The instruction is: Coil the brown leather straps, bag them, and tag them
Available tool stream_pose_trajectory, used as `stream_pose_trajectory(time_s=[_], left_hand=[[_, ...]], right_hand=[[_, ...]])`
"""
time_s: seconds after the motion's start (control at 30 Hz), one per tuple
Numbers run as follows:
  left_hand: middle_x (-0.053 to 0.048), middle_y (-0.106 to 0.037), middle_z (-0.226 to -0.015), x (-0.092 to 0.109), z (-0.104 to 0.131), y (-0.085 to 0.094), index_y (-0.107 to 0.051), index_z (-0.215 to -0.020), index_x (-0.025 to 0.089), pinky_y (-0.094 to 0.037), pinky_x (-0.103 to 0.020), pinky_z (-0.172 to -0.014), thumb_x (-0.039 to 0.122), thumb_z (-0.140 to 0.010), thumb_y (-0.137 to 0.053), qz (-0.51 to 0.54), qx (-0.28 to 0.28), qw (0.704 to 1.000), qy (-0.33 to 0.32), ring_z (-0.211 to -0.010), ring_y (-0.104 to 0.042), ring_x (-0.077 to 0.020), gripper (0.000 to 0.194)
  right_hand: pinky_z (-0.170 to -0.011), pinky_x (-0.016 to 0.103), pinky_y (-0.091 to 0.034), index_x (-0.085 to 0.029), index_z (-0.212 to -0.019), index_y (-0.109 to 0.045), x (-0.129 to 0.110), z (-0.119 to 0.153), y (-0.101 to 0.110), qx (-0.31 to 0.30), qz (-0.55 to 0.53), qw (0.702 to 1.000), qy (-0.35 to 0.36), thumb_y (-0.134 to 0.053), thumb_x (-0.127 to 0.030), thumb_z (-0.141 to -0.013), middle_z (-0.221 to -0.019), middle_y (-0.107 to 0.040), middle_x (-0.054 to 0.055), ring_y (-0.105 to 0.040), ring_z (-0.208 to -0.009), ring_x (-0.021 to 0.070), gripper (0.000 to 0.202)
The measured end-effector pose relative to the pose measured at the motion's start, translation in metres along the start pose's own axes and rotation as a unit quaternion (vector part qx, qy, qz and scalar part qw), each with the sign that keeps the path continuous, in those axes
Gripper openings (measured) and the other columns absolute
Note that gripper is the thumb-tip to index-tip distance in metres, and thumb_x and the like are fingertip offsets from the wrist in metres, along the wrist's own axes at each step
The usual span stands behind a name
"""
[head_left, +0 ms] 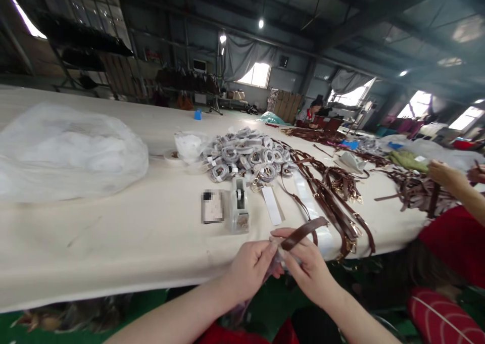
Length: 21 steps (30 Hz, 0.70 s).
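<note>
At the table's front edge, my left hand (253, 263) and my right hand (305, 265) come together around a brown leather strap (305, 233). Both sets of fingers are closed on it, with some clear plastic wrap showing between them. One end of the strap sticks out up and to the right. Just beyond my hands stands a tape dispenser (239, 207), with white paper strips (272, 206) to its right. A heap of coiled straps in grey wrapping (246, 154) lies behind it. More brown straps with metal clasps (333, 197) lie to the right.
A large clear plastic bag (71, 154) covers the left of the white table (151, 243). A roll of tape (174, 155) lies near the heap. At right, a co-worker's hand (449, 178) reaches over piled straps (417, 192). A blue object (197, 114) stands farther back.
</note>
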<state>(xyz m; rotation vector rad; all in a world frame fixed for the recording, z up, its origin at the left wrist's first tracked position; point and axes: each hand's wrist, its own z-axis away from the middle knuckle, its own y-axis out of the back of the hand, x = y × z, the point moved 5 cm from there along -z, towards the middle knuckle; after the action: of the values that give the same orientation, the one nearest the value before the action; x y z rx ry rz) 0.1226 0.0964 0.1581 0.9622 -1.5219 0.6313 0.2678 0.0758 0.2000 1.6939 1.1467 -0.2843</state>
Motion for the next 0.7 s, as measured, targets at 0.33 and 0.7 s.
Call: stream_pose_trajectory(time_s=[0.33,0.7], left_hand=[[-0.003,-0.063,-0.054,0.063,-0.067,-0.001,-0.056,-0.071,0.018,-0.045,-0.023,-0.048,0.068,-0.095,-0.032,-0.008,0.029,0.998,-0.052,-0.048,-0.061,-0.0160,0.060],[-0.002,-0.063,-0.054,0.101,-0.079,-0.004,-0.056,-0.068,0.018,-0.045,-0.022,-0.049,0.065,-0.096,-0.035,-0.010,0.036,0.994,-0.104,-0.047,-0.060,-0.0143,0.059]], right_hand=[[-0.090,0.043,-0.056,-0.022,-0.107,-0.078,0.006,-0.063,0.066,0.180,-0.199,0.954,-0.136,-0.062,-0.056,-0.089,-0.116,-0.074,0.010,-0.069,-0.101,0.0292,0.041],[-0.043,0.034,-0.050,-0.015,-0.106,-0.074,-0.040,-0.074,0.082,0.109,-0.243,0.954,-0.137,-0.048,-0.067,-0.091,-0.048,-0.066,0.002,-0.062,-0.041,0.0231,0.060]])
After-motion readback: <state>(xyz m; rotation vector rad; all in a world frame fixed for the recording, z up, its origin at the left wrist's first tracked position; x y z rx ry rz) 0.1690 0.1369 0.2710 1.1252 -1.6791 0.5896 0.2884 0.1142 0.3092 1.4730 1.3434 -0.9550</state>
